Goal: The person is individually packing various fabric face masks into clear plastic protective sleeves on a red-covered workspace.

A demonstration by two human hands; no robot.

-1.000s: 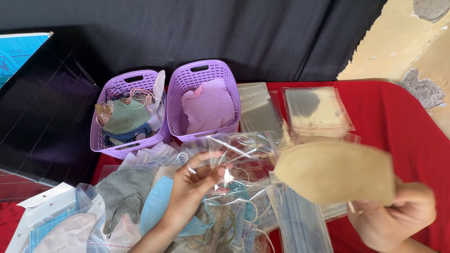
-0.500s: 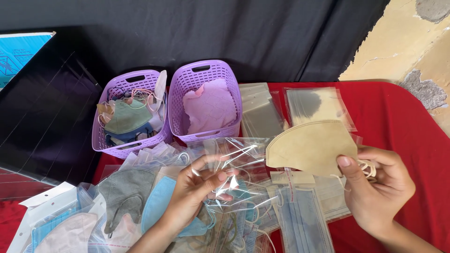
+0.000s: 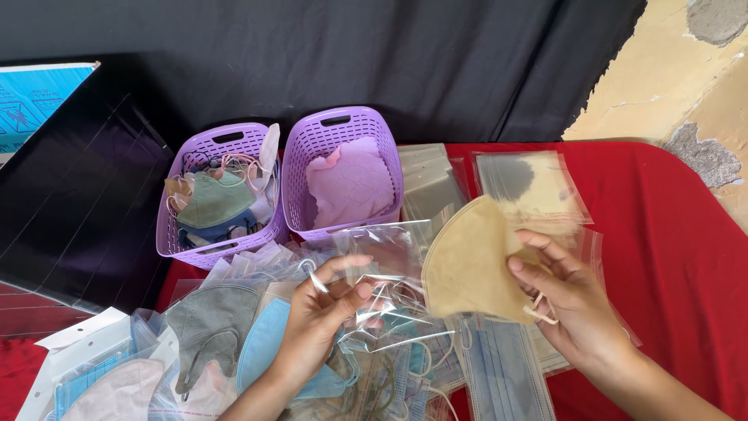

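My right hand [image 3: 573, 304] holds a folded tan face mask [image 3: 471, 261] by its right edge, its ear loop hanging beside my fingers. My left hand [image 3: 319, 316] pinches an empty clear plastic sleeve [image 3: 382, 269] just left of the mask, with the mask's pointed end close to the sleeve's edge. Both hands hover over a heap of bagged masks [image 3: 257, 351] in grey, blue and pink, lying on the red cloth [image 3: 678, 257].
Two purple baskets stand at the back: the left basket [image 3: 222, 195] holds loose masks, the right basket [image 3: 343, 171] holds pink ones. Stacks of clear sleeves [image 3: 530, 187] lie behind my right hand. Pleated blue masks [image 3: 502, 370] lie at the front. A black curtain hangs behind.
My right hand has brought the tan mask leftward and up toward the clear sleeve. My left hand has kept hold of the sleeve in about the same place.
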